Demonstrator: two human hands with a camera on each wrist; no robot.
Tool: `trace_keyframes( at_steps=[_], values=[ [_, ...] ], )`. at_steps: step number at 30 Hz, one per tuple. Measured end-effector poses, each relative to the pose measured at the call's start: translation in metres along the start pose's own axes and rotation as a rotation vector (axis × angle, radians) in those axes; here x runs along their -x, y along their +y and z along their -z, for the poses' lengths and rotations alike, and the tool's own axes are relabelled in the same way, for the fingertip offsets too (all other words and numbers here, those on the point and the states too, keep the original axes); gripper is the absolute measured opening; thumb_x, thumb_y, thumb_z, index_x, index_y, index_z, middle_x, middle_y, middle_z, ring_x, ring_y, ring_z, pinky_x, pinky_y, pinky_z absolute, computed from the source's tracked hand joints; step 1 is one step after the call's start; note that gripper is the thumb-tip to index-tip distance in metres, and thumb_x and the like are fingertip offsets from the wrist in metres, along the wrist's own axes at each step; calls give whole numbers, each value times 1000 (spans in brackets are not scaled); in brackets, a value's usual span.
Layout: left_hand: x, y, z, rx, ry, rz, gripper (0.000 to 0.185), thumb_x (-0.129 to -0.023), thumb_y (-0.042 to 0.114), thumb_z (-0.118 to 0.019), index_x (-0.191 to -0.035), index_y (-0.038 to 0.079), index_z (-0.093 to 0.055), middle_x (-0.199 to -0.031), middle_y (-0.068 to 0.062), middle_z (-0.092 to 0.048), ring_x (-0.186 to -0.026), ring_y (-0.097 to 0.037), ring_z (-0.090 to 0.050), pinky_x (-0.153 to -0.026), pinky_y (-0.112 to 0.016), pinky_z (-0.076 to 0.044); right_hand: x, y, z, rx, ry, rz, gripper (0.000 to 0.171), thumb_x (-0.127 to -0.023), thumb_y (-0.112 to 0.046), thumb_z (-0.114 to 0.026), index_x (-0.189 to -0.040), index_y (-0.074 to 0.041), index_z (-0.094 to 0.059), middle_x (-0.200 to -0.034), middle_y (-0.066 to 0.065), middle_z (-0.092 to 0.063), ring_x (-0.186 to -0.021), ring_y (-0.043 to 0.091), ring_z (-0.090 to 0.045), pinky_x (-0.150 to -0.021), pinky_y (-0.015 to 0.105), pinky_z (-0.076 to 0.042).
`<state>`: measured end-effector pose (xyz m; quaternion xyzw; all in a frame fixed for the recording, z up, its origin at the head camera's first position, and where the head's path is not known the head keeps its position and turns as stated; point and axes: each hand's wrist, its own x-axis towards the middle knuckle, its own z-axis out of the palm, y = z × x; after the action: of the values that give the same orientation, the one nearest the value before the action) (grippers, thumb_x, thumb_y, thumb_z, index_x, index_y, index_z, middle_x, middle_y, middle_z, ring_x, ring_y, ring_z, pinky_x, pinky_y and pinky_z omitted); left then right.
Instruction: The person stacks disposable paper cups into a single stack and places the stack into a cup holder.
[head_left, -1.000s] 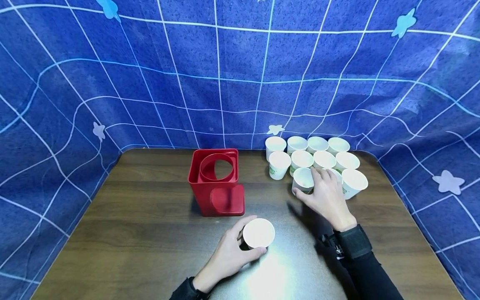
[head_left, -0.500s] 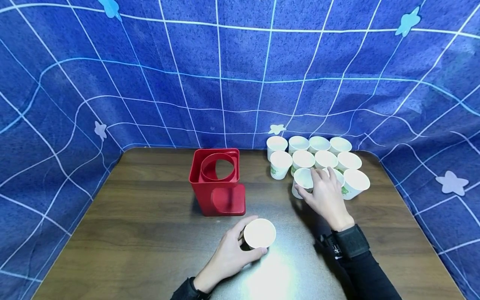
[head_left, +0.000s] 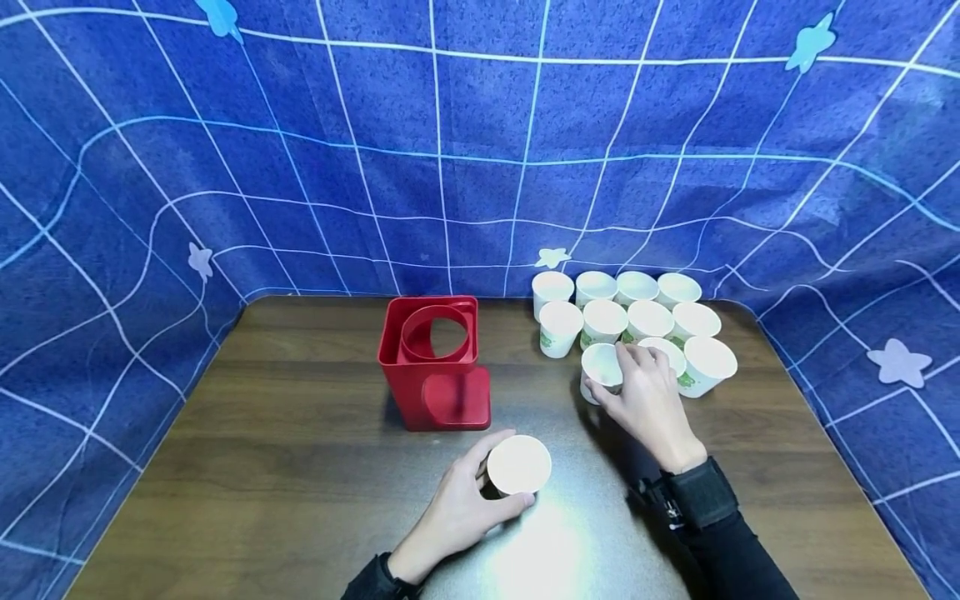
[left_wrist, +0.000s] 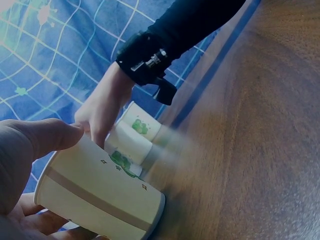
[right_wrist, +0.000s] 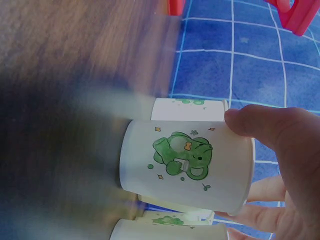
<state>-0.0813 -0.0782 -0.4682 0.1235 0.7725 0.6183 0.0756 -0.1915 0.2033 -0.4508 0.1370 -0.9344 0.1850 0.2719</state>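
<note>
My left hand [head_left: 463,504] holds a white paper cup [head_left: 519,465] near the table's front, thumb on one side and fingers round the other. In the left wrist view that paper cup [left_wrist: 100,190] shows a grey band and small printed marks. Farther right, my right hand [head_left: 651,408] grips another paper cup [head_left: 600,367] by its rim, at the front left of the cup group. A green bear print shows on this second cup [right_wrist: 185,160] in the right wrist view, with the thumb [right_wrist: 245,120] at its rim.
Several more white paper cups [head_left: 649,318] stand upright in rows at the back right. A red square holder with a round ring [head_left: 431,367] stands left of them on the brown wooden table [head_left: 285,467]. A blue patterned cloth [head_left: 480,150] hangs behind.
The cup in my right hand has shifted slightly left and toward me, away from the rows. My left hand and its cup have stayed nearly still.
</note>
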Motion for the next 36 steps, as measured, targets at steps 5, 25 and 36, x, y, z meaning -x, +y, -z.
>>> trace_keyframes(
  at_steps=[5,25,36],
  values=[
    [1,0,0,0,4,-1,77,-79,22,-90,-145,9,-53,-143,-6,-61,-129,-23,-59,-104,-22,-48,2,-1,1,11,22,12,68,-78,-39,-86,-123,7,-66,-116,27,-67,-114,50,-53,-84,66,-44],
    [-3,-3,0,15,4,24,81,-77,22,-91,-147,9,-52,-143,-6,-61,-130,-21,-59,-107,-29,-48,7,-38,37,-156,-87,140,76,-81,-32,-87,-138,9,-57,-123,22,-57,-103,30,-60,-82,43,-56],
    [-5,-10,1,11,-40,11,99,-76,26,-93,-156,10,-38,-152,-9,-53,-140,-26,-52,-115,-53,-40,9,-59,59,-231,-74,162,70,-76,-33,-88,-134,-3,-63,-123,13,-57,-102,22,-60,-87,38,-51]
  ],
)
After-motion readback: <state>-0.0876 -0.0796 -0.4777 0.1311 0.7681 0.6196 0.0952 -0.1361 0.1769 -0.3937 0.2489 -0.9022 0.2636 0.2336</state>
